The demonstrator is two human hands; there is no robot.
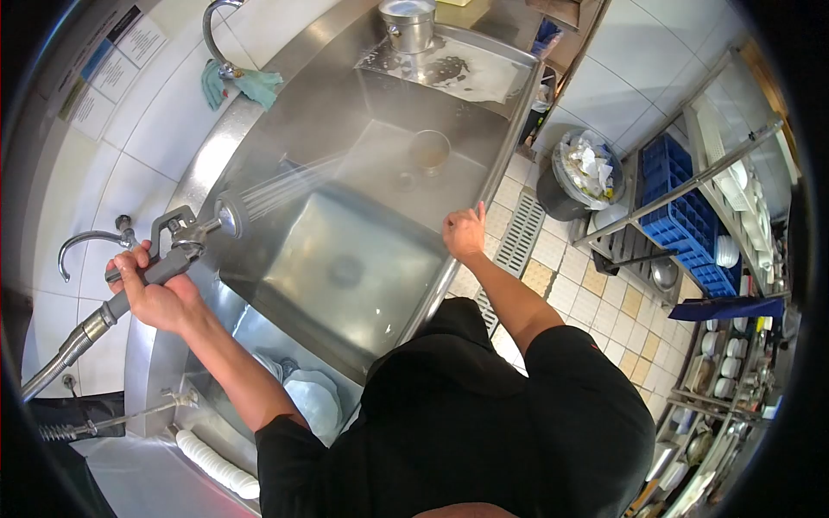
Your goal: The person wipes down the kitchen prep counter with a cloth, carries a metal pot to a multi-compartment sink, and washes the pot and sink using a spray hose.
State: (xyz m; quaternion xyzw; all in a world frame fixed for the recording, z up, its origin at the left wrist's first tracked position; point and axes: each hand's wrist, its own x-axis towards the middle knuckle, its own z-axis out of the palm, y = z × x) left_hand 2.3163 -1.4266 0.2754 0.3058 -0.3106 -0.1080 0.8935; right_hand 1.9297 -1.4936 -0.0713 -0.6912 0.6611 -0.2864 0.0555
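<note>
My left hand [155, 289] is wrapped around the grey handle of a spray gun [186, 246], whose hose trails to the lower left. Water jets from its round head across the steel sink [380, 155]. At the sink's front rim, my right hand [465, 233] rests with its fingers curled over the metal edge, one digit pointing up. A small round glass or cup [430, 152] sits in the farther basin, near the end of the spray. The nearer basin holds cloudy water [345, 259].
A metal pot [408, 26] stands on the foamy drainboard at the back. Dishes [311, 401] lie in the basin closest to me. A green cloth [250, 86] hangs by a tap. Right are a rubbish bin [583, 168], floor drain [521, 237] and blue crates [682, 207].
</note>
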